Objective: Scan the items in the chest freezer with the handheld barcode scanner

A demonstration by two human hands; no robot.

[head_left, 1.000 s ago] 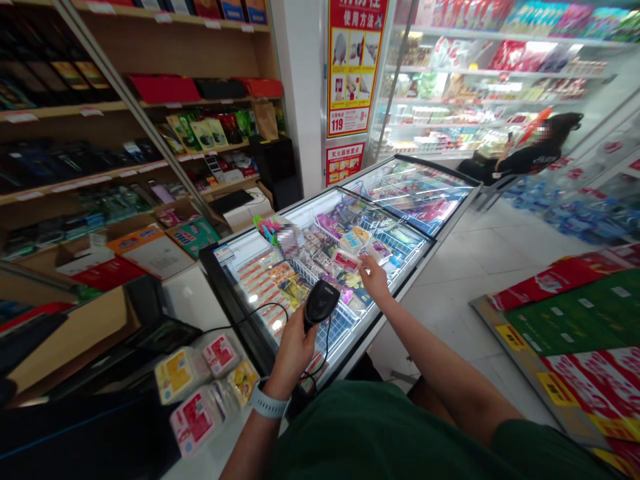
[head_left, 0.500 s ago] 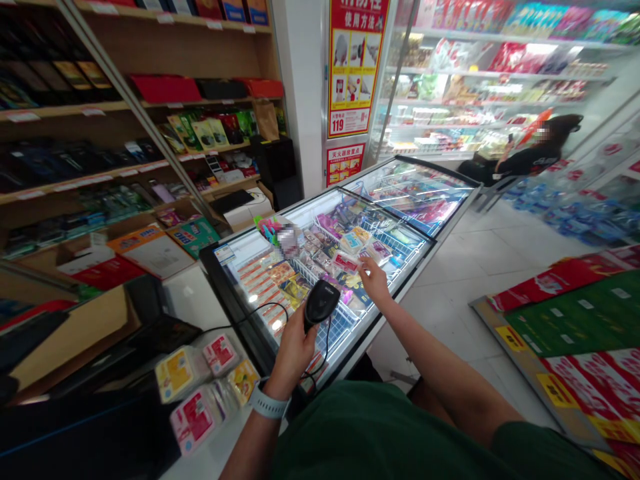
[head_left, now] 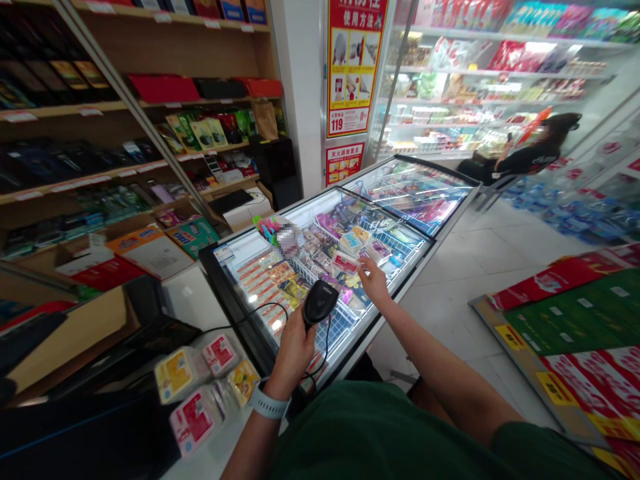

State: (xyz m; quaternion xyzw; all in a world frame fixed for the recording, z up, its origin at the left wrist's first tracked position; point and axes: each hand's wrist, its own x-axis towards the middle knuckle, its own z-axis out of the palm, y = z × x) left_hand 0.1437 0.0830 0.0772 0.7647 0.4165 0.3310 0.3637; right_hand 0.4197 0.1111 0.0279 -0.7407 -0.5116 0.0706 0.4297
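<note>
My left hand (head_left: pixel 297 343) is wrapped round the handle of a black corded scanner (head_left: pixel 321 301), held above the near end of the glass-topped freezer (head_left: pixel 330 377). Farther right, the fingers of my right hand (head_left: pixel 374 280) are closed at the edge of a small red-and-white package (head_left: pixel 345 263) over the glass. Just beyond it lie a yellow-and-blue package (head_left: pixel 355 239) and a purple-and-white one (head_left: pixel 379 251). Several packs with red or yellow labels (head_left: pixel 194 418) are grouped on the white counter (head_left: pixel 187 291) at the lower left.
Boxes and an open carton (head_left: pixel 75 340) stand at the left, below stocked shelves (head_left: pixel 165 100). Stacked green and red goods (head_left: pixel 580 313) are at the right. Another person (head_left: pixel 537 150) is at the back right, near water bottles (head_left: pixel 560 203). The scanner's cable crosses the freezer.
</note>
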